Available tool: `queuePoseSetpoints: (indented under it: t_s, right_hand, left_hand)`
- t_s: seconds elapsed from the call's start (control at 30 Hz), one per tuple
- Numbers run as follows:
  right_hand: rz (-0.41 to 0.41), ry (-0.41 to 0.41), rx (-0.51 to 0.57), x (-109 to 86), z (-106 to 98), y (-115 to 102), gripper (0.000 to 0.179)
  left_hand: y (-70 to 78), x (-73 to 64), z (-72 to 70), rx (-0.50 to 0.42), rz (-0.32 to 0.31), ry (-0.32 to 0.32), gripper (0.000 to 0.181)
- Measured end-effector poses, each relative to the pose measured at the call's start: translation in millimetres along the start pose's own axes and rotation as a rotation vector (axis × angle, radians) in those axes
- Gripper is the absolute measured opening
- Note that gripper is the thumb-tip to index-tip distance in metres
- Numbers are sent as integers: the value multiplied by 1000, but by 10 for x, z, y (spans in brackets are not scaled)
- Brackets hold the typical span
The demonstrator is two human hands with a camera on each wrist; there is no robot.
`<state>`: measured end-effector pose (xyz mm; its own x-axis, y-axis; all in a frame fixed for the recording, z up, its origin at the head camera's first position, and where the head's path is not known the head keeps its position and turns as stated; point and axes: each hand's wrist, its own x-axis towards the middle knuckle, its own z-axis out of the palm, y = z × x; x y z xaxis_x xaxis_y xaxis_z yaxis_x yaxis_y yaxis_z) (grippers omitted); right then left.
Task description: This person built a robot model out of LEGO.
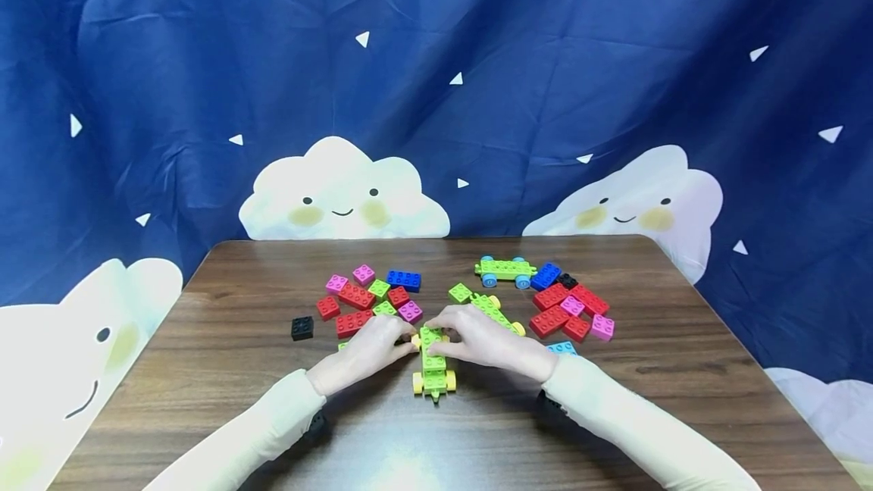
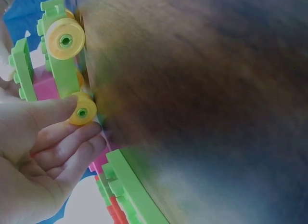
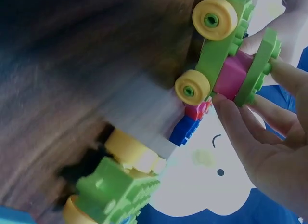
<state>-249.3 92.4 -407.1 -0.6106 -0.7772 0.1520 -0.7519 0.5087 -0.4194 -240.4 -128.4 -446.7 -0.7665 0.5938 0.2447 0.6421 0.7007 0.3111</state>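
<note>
A lime-green toy car base (image 1: 434, 383) with yellow wheels stands on the table between both hands. On it sits a pink brick (image 3: 234, 72), topped by a long green brick (image 3: 260, 67) whose near end overhangs the base. My left hand (image 1: 375, 345) holds the base at a far-end wheel (image 2: 83, 112), thumb against the wheel and fingers curled under it. From the other side, my right hand (image 1: 487, 337) pinches the long green brick, one fingertip right at the pink brick's end.
Behind the right hand is another green car base (image 1: 494, 311) with yellow wheels; a blue-wheeled one (image 1: 506, 270) stands farther back. Loose bricks lie in groups at left, with a red one (image 1: 356, 295), and right, with a pink one (image 1: 603, 326). A black brick (image 1: 302, 327) lies far left.
</note>
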Motion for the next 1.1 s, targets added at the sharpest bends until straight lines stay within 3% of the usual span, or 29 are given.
queuePoseSetpoints:
  t_s: [0.27, 0.7, 1.1]
  right_hand:
    - [-7, 26, -11, -12, -9, 60, 30]
    - [22, 83, 40, -17, 24, 68, 24]
    - [53, 15, 102, 20, -27, 81, 23]
  left_hand:
    - [-12, -12, 23, -4, -1, 8, 9]
    - [1, 5, 13, 1, 6, 18, 9]
    - [-7, 12, 13, 0, 19, 12, 8]
